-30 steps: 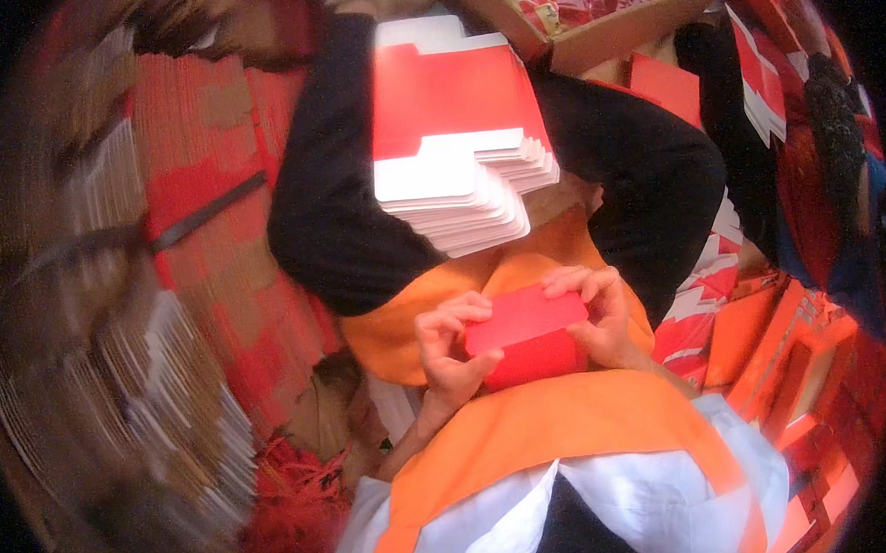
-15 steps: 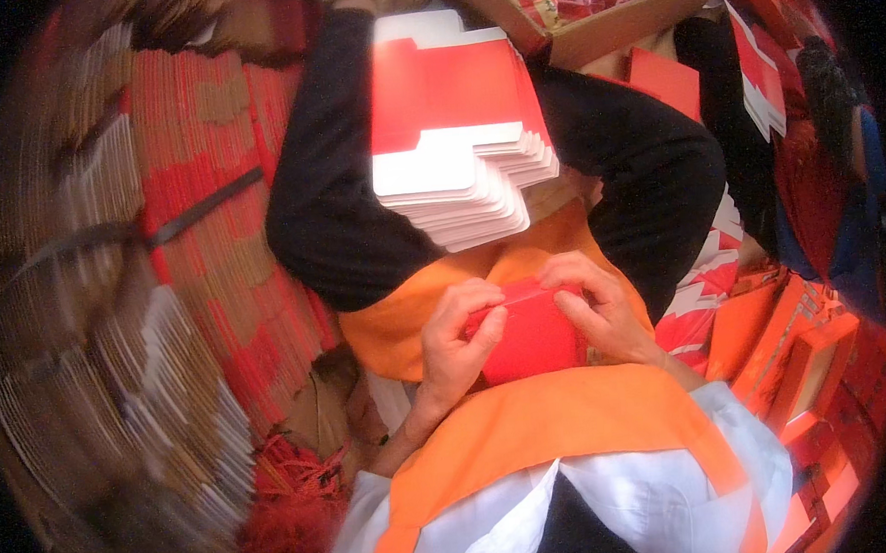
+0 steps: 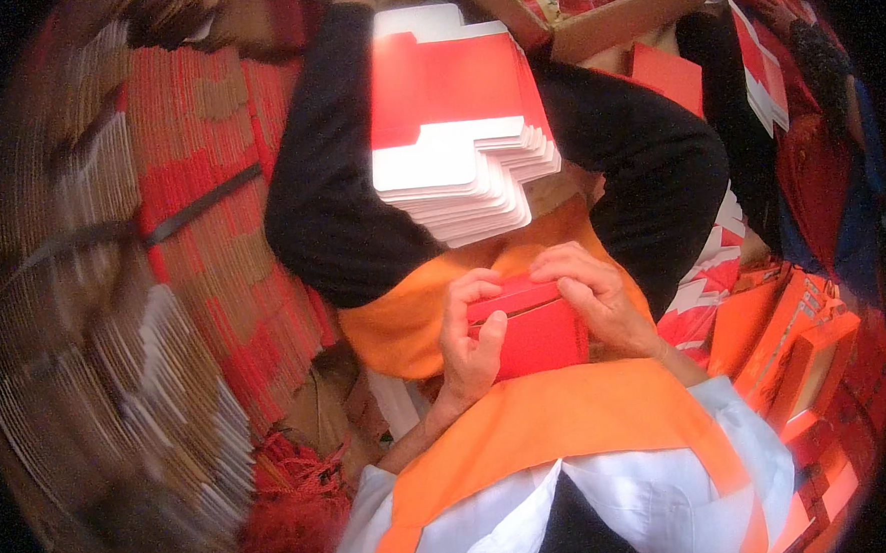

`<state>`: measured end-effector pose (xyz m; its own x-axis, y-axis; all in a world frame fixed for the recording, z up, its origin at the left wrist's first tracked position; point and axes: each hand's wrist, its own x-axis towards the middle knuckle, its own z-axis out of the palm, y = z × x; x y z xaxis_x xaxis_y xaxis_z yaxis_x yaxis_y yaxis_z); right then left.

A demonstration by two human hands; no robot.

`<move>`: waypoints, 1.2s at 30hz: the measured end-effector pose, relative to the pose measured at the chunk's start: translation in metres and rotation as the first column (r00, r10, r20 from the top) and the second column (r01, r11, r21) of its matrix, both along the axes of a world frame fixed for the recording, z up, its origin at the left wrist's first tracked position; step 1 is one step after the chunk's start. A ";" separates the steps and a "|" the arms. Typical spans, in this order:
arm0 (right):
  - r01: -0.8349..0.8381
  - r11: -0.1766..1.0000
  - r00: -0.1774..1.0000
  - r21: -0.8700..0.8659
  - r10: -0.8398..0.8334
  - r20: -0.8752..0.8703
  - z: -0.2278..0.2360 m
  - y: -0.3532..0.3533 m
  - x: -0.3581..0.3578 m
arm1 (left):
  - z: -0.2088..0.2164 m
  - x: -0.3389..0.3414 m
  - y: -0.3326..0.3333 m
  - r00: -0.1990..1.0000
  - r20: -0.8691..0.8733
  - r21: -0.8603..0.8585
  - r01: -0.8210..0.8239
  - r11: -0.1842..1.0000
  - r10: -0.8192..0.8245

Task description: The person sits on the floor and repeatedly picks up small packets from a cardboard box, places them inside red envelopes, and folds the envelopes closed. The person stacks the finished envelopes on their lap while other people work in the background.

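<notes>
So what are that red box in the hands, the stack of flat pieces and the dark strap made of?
Red box: probably card, matte, judging by its flat faces and straight edges. Stack of flat pieces: likely smooth card, with thin, clean edges showing. Dark strap: perhaps plastic, a flat band; finish unclear.

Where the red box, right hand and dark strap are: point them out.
Red box (image 3: 542,343): head view, on its lower panel.
Right hand (image 3: 613,308): head view, back of the hand.
Dark strap (image 3: 205,203): head view, on its diagonal stretch.
</notes>
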<state>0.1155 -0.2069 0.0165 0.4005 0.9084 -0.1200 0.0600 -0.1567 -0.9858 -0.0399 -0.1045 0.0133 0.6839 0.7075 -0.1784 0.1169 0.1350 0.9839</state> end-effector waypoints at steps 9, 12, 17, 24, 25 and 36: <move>-0.118 0.993 0.993 -0.020 0.118 0.029 0.003 0.000 0.006 | -0.008 -0.007 -0.003 0.999 0.039 0.115 0.007 0.993 -0.012; -0.174 0.984 0.976 -0.023 0.169 -0.137 0.002 -0.002 0.011 | -0.011 -0.008 -0.004 0.999 0.047 0.103 -0.008 0.995 0.003; -0.223 0.972 0.834 0.070 0.227 -0.504 -0.006 -0.007 0.022 | -0.010 -0.009 -0.004 0.999 0.039 0.088 -0.012 0.996 0.009; -0.314 0.944 0.898 0.107 0.331 -0.290 -0.009 -0.007 0.027 | -0.009 -0.009 -0.004 1.000 0.013 0.071 -0.006 0.997 0.005; -0.318 0.942 0.905 0.110 0.336 -0.261 -0.006 -0.005 0.028 | -0.008 -0.009 -0.003 1.000 0.007 0.076 -0.005 0.997 0.004; -0.193 0.981 0.968 -0.020 0.187 -0.168 0.002 -0.001 0.015 | -0.007 -0.004 -0.003 1.000 -0.003 0.073 -0.011 0.997 0.011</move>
